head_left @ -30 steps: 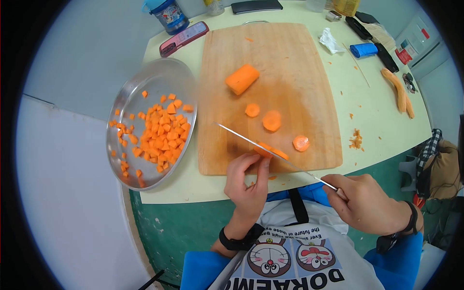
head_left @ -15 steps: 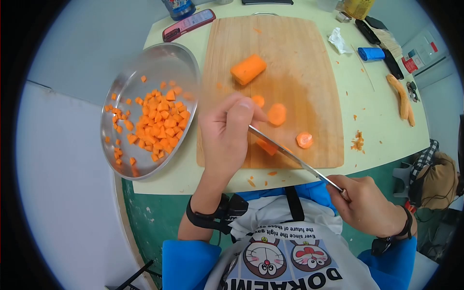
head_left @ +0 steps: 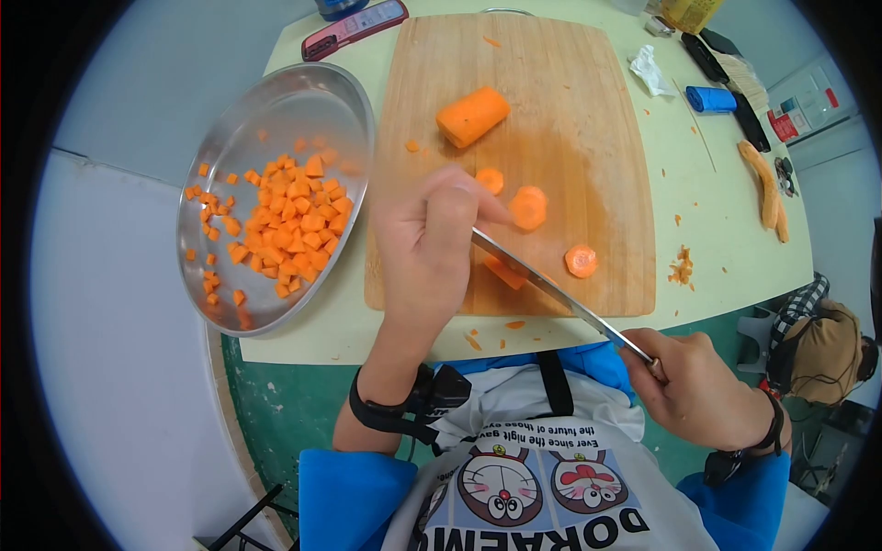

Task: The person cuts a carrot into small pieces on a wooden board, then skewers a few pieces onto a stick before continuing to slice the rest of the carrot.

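In the head view my right hand [head_left: 691, 381] is wrapped round the handle of a kitchen knife [head_left: 560, 294]. The blade slants up and left across a wooden cutting board [head_left: 597, 101]. My left hand [head_left: 432, 243] is closed at the blade's tip, its fingers bent together; what they pinch is hidden. Partly under the blade lies a piece of carrot [head_left: 503, 272]. Three carrot slices lie nearby: a small slice [head_left: 490, 180], a larger slice [head_left: 528, 208] and a slice near the board's lower right [head_left: 581, 261]. A thick carrot chunk [head_left: 472, 117] rests farther up the board.
Left of the board, a metal bowl [head_left: 344, 87] holds many carrot cubes [head_left: 299, 216]. A phone [head_left: 356, 29] lies behind it. To the right are crumpled tissue [head_left: 650, 71], a blue roll [head_left: 711, 99], carrot scraps [head_left: 681, 266] and a long pale-orange root [head_left: 764, 188].
The view has shifted slightly, so the bowl and board sit a little higher and further left. Both hands and the knife keep nearly the same pose over the board.
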A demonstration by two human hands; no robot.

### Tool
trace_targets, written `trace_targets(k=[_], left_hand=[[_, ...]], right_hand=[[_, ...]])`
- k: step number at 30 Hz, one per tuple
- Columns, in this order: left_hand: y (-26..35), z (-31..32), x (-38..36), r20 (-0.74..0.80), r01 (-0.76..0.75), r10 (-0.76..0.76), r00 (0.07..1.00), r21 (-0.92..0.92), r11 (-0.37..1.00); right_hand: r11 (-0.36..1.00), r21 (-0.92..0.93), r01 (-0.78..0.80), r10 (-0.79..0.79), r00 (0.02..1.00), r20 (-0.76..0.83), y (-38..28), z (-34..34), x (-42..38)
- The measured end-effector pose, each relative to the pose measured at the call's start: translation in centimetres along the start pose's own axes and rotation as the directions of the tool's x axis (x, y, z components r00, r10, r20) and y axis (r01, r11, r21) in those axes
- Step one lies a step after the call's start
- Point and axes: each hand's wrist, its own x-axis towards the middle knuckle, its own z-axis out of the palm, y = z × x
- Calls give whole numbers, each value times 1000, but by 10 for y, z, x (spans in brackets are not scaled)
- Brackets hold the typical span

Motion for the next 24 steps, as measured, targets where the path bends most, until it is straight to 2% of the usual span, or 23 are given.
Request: trace_targets(k=[11,21,24], left_hand=[[-7,-3,6,-24,-21,22,999,26,999],[-13,-6,16,-67,87,-82,994,80,993],[-13,-6,16,-85,131,-125,989,69,989]], right_hand=[[998,47,-35,32,998,52,-8,-4,8],[994,48,-94,92,995,44,-16,-6,21],[996,72,-53,52,999,14,-16,-5,21]])
